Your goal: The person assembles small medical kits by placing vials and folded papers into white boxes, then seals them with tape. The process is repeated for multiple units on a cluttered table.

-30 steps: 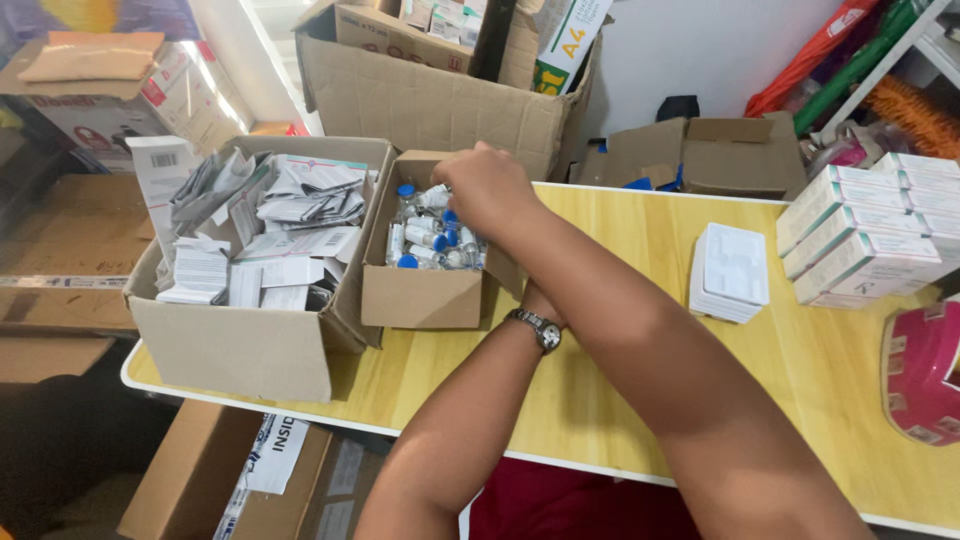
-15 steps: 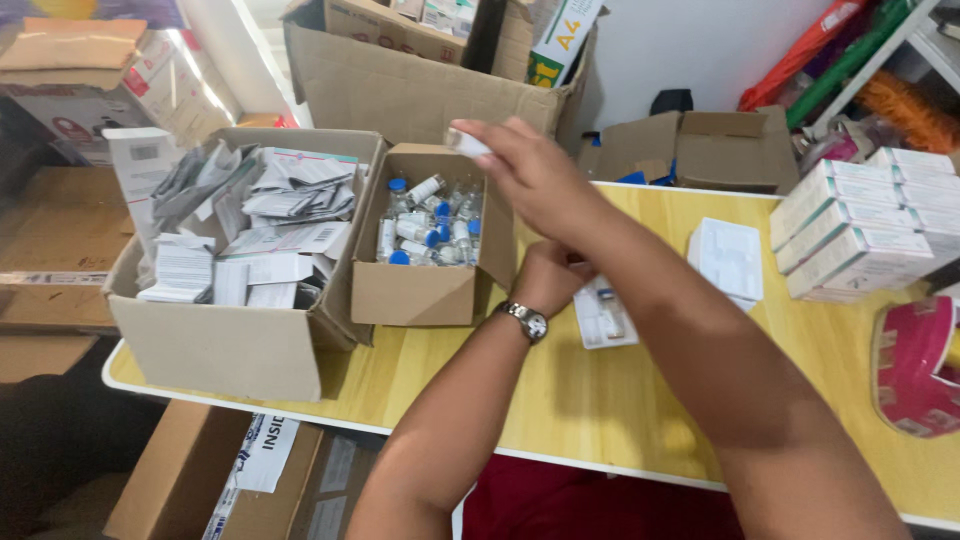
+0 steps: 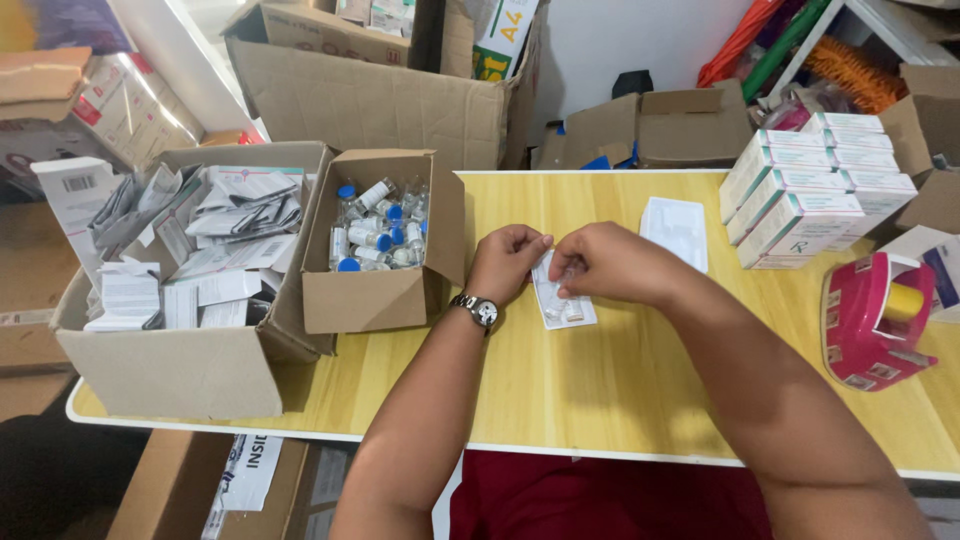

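Your left hand [image 3: 505, 260] and your right hand [image 3: 605, 262] meet over the middle of the yellow bench [image 3: 620, 380], fingertips turned toward each other. Between them lies a clear plastic tray [image 3: 565, 295], flat on the bench, with a small vial seated in its near end. Your left hand, with a wristwatch [image 3: 478, 310] on its wrist, pinches the tray's left edge with curled fingers. Your right hand is closed at the tray's upper part, thumb and fingers pressed together on it; whether a vial sits between those fingertips is hidden by the hand itself.

Just left of your left hand stands a small open cardboard box [image 3: 370, 295], full of small glass vials [image 3: 380, 235] with blue and white caps, lying jumbled. Touching it on the left is a larger cardboard box [image 3: 170, 370] filled with folded paper leaflets [image 3: 215, 240], stacked and loose.

Beyond your right hand, a second clear tray [image 3: 675, 230] lies flat on the bench, apart from the one you hold. Toward the far right edge a stack of white and green cartons [image 3: 815, 190] sits in rows, several high. Near the right edge, closer to you, stands a pink tape dispenser [image 3: 880, 320] with a yellowish roll in it.

Behind the bench, a big open cardboard box [image 3: 380, 100] leans against the wall, and smaller flattened boxes [image 3: 650, 125] sit beside it.
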